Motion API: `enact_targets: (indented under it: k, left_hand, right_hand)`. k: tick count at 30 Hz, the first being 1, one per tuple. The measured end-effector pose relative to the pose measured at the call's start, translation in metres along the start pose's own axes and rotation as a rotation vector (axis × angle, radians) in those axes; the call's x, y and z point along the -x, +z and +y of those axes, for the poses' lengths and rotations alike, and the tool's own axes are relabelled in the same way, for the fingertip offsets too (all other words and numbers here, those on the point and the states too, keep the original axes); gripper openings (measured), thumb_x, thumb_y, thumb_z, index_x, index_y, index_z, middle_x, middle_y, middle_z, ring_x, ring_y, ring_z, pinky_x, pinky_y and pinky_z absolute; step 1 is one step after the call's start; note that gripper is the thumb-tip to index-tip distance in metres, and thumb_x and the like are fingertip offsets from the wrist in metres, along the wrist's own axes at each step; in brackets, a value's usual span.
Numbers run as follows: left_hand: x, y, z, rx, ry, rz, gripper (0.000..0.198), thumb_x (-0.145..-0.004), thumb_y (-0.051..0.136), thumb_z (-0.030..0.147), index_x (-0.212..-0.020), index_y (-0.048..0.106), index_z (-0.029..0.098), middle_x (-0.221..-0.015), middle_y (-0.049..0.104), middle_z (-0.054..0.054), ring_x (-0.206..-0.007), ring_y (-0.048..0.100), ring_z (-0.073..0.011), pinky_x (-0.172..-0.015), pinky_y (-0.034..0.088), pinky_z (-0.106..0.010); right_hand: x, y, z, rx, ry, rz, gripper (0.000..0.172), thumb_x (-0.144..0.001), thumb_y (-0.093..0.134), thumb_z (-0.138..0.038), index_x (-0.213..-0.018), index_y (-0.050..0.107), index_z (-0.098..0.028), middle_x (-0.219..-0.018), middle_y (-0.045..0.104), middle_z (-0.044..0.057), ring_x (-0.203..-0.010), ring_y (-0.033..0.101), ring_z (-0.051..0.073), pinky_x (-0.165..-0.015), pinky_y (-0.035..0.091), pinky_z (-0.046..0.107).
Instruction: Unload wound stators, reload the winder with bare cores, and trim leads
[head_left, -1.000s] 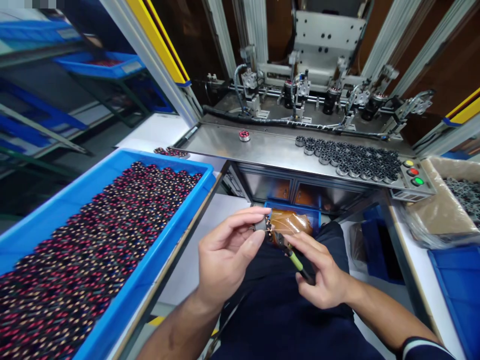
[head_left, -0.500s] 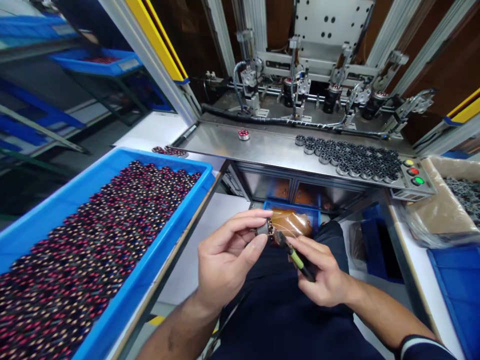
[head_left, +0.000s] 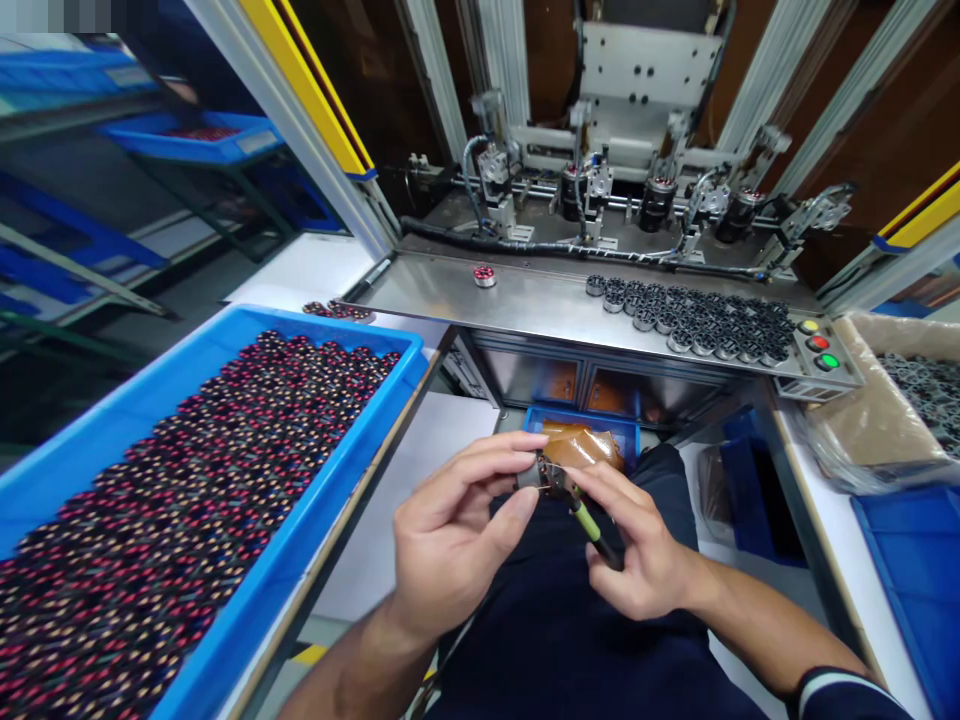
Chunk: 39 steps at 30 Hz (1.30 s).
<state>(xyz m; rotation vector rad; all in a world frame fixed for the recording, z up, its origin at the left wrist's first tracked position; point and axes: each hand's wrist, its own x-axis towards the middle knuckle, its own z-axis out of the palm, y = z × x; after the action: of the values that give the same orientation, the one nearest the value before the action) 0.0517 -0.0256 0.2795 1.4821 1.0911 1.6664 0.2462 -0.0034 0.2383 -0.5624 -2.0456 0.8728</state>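
My left hand [head_left: 454, 530] pinches a small dark wound coil part [head_left: 534, 470] between thumb and fingers, over my lap. My right hand [head_left: 641, 555] grips a small tool with a green-and-black handle [head_left: 592, 525], its tip pressed against the coil part. Both hands are closed and meet just below the edge of the steel machine shelf [head_left: 540, 300].
A big blue bin [head_left: 300, 560] full of red and black coil parts lies at left. Several dark round parts [head_left: 697, 320] and one red coil [head_left: 484, 276] lie on the shelf, with coloured buttons [head_left: 817, 343] at right. A small blue tray with a brown bag [head_left: 581, 440] sits below.
Both hands stay together on the coil part; they have shifted slightly, and the view has tipped a little.
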Motion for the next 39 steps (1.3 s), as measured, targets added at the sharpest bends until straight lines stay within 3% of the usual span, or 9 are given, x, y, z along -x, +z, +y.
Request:
enact_targets:
  k: [7,10,14,20,24,33,39]
  left_hand:
    - [-0.001,0.0,0.0,-0.009,0.025,-0.031,0.028,-0.084,0.069,0.005,-0.104,0.074,0.025,-0.11,0.077,-0.003,-0.105,0.072,-0.0161,-0.084,0.06,-0.021]
    - [-0.002,-0.001,-0.003,-0.007,0.063,-0.048,0.028,-0.084,0.068,0.004,-0.105,0.073,0.023,-0.111,0.076,-0.004,-0.106,0.072,-0.0165,-0.084,0.061,-0.022]
    - [-0.004,-0.006,-0.009,-0.057,0.177,-0.096,0.031,-0.081,0.071,-0.001,-0.104,0.072,0.02,-0.119,0.072,-0.007,-0.108,0.071,-0.0182,-0.088,0.061,-0.026]
    - [-0.008,-0.013,-0.019,-0.205,0.372,-0.088,0.068,-0.068,0.081,-0.003,-0.129,0.061,0.021,-0.125,0.065,-0.01,-0.114,0.068,-0.0258,-0.09,0.064,-0.037]
    - [-0.01,-0.012,-0.02,-0.386,0.516,-0.081,0.059,-0.066,0.083,-0.003,-0.12,0.067,0.017,-0.125,0.066,-0.01,-0.11,0.07,-0.0224,-0.095,0.062,-0.035]
    - [-0.013,-0.011,-0.016,-0.486,0.571,-0.126,0.05,-0.071,0.077,-0.008,-0.114,0.069,0.016,-0.123,0.069,-0.009,-0.112,0.07,-0.0219,-0.093,0.063,-0.032]
    - [-0.008,-0.012,-0.014,-0.541,0.59,-0.059,0.072,-0.071,0.078,-0.007,-0.136,0.059,0.019,-0.114,0.077,-0.009,-0.101,0.075,-0.0233,-0.089,0.065,-0.037]
  right_hand:
    - [0.002,0.002,-0.001,-0.013,-0.008,0.046,0.081,-0.071,0.052,-0.004,-0.15,0.042,-0.021,-0.094,0.066,0.008,-0.08,0.064,0.02,-0.071,0.058,0.033]
    - [0.002,0.0,0.001,-0.019,0.067,0.076,0.078,-0.072,0.052,-0.004,-0.148,0.046,-0.022,-0.091,0.065,0.006,-0.077,0.063,0.018,-0.068,0.057,0.031]
    - [0.007,-0.005,0.006,-0.031,0.221,0.121,0.076,-0.074,0.053,-0.003,-0.146,0.046,-0.024,-0.1,0.066,0.007,-0.081,0.064,0.017,-0.075,0.057,0.032]
    - [0.018,-0.02,-0.004,-0.081,0.32,0.041,0.081,-0.073,0.053,-0.003,-0.15,0.041,-0.027,-0.106,0.064,0.007,-0.084,0.064,0.017,-0.085,0.056,0.036]
    - [0.022,-0.029,-0.023,-0.168,0.345,-0.001,0.083,-0.073,0.051,0.0,-0.149,0.041,-0.031,-0.105,0.063,0.005,-0.085,0.064,0.015,-0.082,0.056,0.032]
    - [0.022,-0.037,-0.047,-0.507,0.414,-0.107,0.088,-0.07,0.05,0.004,-0.149,0.042,-0.035,-0.113,0.064,0.005,-0.097,0.066,0.015,-0.089,0.058,0.033]
    - [0.014,-0.037,-0.048,-0.508,0.419,-0.132,0.085,-0.067,0.051,0.001,-0.148,0.046,-0.026,-0.113,0.064,0.008,-0.096,0.067,0.017,-0.089,0.058,0.035]
